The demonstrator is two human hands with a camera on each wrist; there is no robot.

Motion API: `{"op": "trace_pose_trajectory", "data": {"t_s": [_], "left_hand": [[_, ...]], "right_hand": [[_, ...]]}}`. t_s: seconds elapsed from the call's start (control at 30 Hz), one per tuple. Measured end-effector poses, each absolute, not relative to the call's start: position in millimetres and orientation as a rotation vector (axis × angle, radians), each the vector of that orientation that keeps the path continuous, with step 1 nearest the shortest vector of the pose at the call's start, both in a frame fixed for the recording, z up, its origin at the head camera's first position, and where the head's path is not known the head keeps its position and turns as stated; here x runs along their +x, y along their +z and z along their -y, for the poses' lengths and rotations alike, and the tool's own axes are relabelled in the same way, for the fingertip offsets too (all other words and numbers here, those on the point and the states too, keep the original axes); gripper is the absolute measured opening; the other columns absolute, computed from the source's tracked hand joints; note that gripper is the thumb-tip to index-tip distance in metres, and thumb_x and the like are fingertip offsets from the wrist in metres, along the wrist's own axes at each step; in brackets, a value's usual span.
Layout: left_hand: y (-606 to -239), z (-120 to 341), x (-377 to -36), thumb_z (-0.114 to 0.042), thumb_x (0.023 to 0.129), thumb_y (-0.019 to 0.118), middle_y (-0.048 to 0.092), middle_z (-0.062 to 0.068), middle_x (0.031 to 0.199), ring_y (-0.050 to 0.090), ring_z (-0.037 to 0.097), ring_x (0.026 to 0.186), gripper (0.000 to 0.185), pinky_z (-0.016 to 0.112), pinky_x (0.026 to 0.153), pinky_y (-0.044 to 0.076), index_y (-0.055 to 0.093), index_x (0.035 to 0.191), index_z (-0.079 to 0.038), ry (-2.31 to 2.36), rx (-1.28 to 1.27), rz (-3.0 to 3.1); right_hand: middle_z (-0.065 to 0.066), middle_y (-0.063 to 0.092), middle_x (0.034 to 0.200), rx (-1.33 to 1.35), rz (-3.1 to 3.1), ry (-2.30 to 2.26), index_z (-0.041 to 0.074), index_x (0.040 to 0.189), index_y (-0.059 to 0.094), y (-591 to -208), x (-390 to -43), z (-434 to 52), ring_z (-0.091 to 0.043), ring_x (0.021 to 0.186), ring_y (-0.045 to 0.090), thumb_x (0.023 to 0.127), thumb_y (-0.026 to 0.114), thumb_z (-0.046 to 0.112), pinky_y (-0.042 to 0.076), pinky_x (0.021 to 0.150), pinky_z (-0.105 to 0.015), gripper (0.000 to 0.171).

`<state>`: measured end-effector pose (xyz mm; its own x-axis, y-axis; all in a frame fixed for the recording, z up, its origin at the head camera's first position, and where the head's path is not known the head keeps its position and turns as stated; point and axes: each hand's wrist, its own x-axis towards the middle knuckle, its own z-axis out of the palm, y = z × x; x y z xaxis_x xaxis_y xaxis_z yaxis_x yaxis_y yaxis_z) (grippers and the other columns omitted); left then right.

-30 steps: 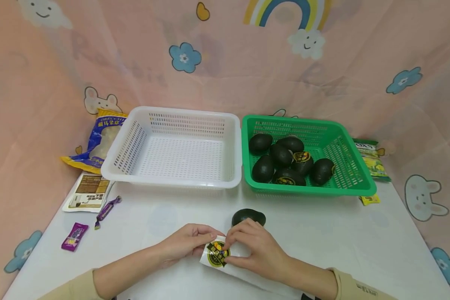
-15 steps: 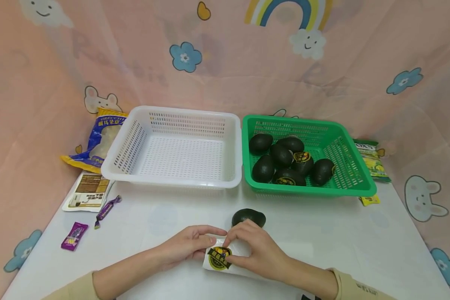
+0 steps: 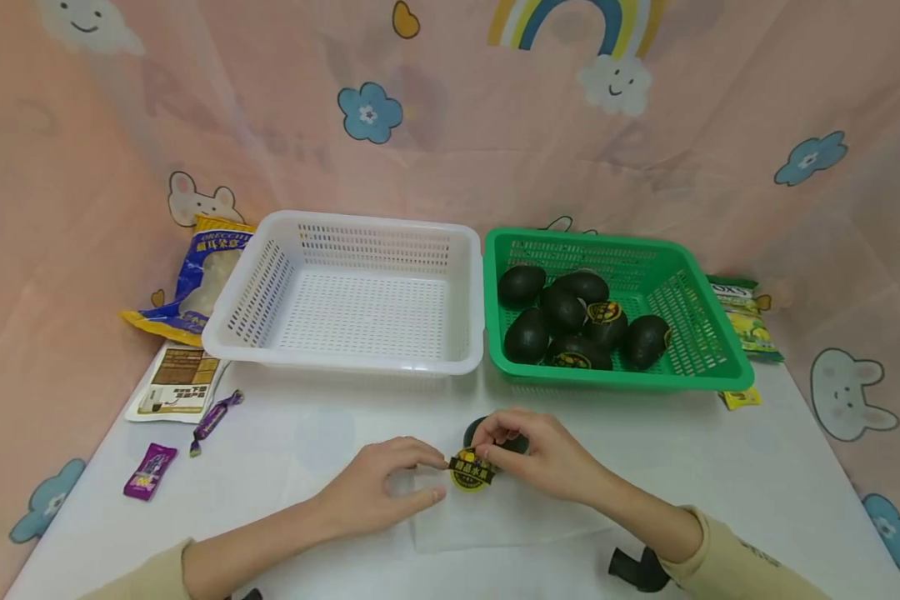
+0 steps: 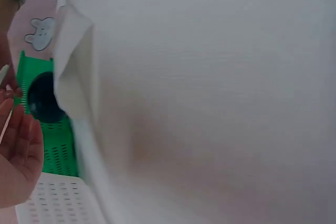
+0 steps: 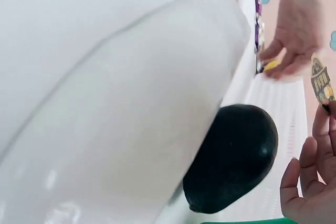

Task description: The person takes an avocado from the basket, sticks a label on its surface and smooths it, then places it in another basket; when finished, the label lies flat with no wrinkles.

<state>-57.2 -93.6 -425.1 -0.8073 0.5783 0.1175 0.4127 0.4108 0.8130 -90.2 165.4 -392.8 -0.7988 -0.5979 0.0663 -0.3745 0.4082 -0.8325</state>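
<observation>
Between thumb and forefinger my right hand (image 3: 543, 454) pinches a round black-and-gold sticker (image 3: 471, 472), lifted off its white backing sheet (image 3: 510, 523). The right wrist view shows the sticker standing up from those fingertips. My left hand (image 3: 378, 492) has its thumb and fingers spread, with the fingertips right at the sticker's left edge. On the table behind the right hand lies a dark avocado (image 5: 233, 156), partly covered by that hand in the head view. The backing sheet lies in front of the avocado, below both hands.
A white basket (image 3: 345, 367) and a green basket (image 3: 622, 381) holding several avocados (image 3: 562, 311) stand side by side at the back. Snack packs (image 3: 202, 279) and purple-wrapped sweets (image 3: 150, 471) lie at left. A green snack bag (image 3: 750, 321) is at right.
The sticker has come off the sheet and moved up and right in my right hand. My left hand has let go of the sheet, which now lies flat on the table.
</observation>
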Motion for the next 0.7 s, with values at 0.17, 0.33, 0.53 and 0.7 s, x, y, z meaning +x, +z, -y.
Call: {"op": "trace_pose_trajectory", "data": {"t_s": [0.17, 0.33, 0.53, 0.7], "left_hand": [[-403.3, 77.0, -74.1, -0.032, 0.088, 0.074, 0.068, -0.015, 0.081, 0.060, 0.008, 0.075, 0.007, 0.025, 0.067, 0.051, 0.075, 0.088, -0.025, 1.562, 0.646, -2.343], [-396.8, 66.1, -82.1, -0.034, 0.085, 0.075, 0.071, -0.010, 0.078, 0.058, 0.011, 0.071, 0.013, 0.025, 0.063, 0.048, 0.077, 0.083, -0.022, 1.586, 0.408, -2.297], [-412.7, 52.5, -92.6, -0.039, 0.084, 0.076, 0.067, -0.010, 0.073, 0.054, 0.008, 0.065, 0.018, 0.022, 0.054, 0.042, 0.077, 0.079, -0.021, 1.546, 0.357, -2.350], [-424.2, 40.2, -101.6, -0.031, 0.085, 0.075, 0.057, -0.010, 0.062, 0.043, 0.004, 0.052, 0.018, 0.020, 0.046, 0.035, 0.074, 0.073, -0.018, 1.427, 0.443, -2.456]], "right_hand": [[0.012, 0.065, 0.091, -0.879, -2.461, -1.329, 0.021, 0.097, 0.069, -388.9, -94.6, -168.0, -0.010, 0.085, 0.057, 0.092, 0.069, 0.018, 0.052, 0.077, -0.033, 0.005], [0.011, 0.064, 0.086, -0.682, -2.524, -1.361, 0.018, 0.101, 0.070, -394.4, -94.6, -179.7, -0.011, 0.081, 0.057, 0.090, 0.072, 0.025, 0.051, 0.076, -0.033, 0.013], [0.010, 0.060, 0.078, -0.564, -2.592, -1.310, 0.021, 0.083, 0.068, -410.1, -94.4, -195.9, -0.013, 0.076, 0.052, 0.090, 0.072, 0.023, 0.046, 0.071, -0.028, 0.008], [0.013, 0.057, 0.080, -0.528, -2.723, -1.122, 0.024, 0.081, 0.064, -419.6, -99.3, -200.3, -0.015, 0.080, 0.049, 0.091, 0.071, 0.024, 0.044, 0.072, -0.030, 0.011]]}}
